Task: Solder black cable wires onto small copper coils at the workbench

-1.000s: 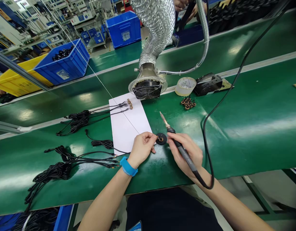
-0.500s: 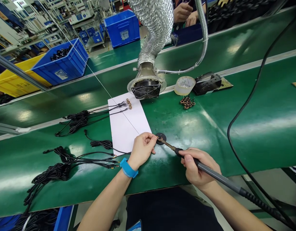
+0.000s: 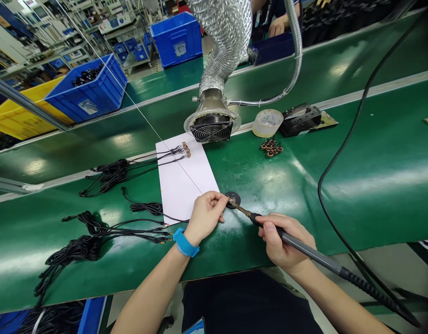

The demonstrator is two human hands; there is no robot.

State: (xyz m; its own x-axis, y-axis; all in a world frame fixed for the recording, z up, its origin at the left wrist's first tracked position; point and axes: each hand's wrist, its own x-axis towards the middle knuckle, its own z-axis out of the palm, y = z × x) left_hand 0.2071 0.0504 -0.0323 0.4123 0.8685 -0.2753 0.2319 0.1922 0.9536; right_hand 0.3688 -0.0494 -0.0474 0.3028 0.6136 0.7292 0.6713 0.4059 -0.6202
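My right hand [image 3: 287, 241] grips a soldering iron [image 3: 308, 250] like a pen, its tip pointing left. That tip meets a small round black part [image 3: 232, 200] with coppery bits on the green bench. My left hand [image 3: 207, 213], wearing a blue wrist strap [image 3: 185, 242], is pinched at the part's left edge. A thin solder wire [image 3: 147, 121] comes down from the upper left into its fingers. A black cable [image 3: 174, 219] passes beneath this hand; whether the fingers also hold its end is hidden. White paper [image 3: 186, 185] lies just behind the left hand.
Bundled black cables [image 3: 78, 246] lie at left, others [image 3: 113, 176] behind. A fume duct [image 3: 214, 116] hangs over the bench. Tape [image 3: 268, 123], small copper-coloured coils [image 3: 271, 147] and a black metal holder [image 3: 301, 119] stand right of it. The iron's cord [image 3: 325, 185] loops at right. A co-worker's hand [image 3: 278, 26] shows beyond.
My right hand and the iron have shifted slightly left, and the iron's cord has swung left. My left hand is almost still. One of the co-worker's hands has moved mostly out of sight.
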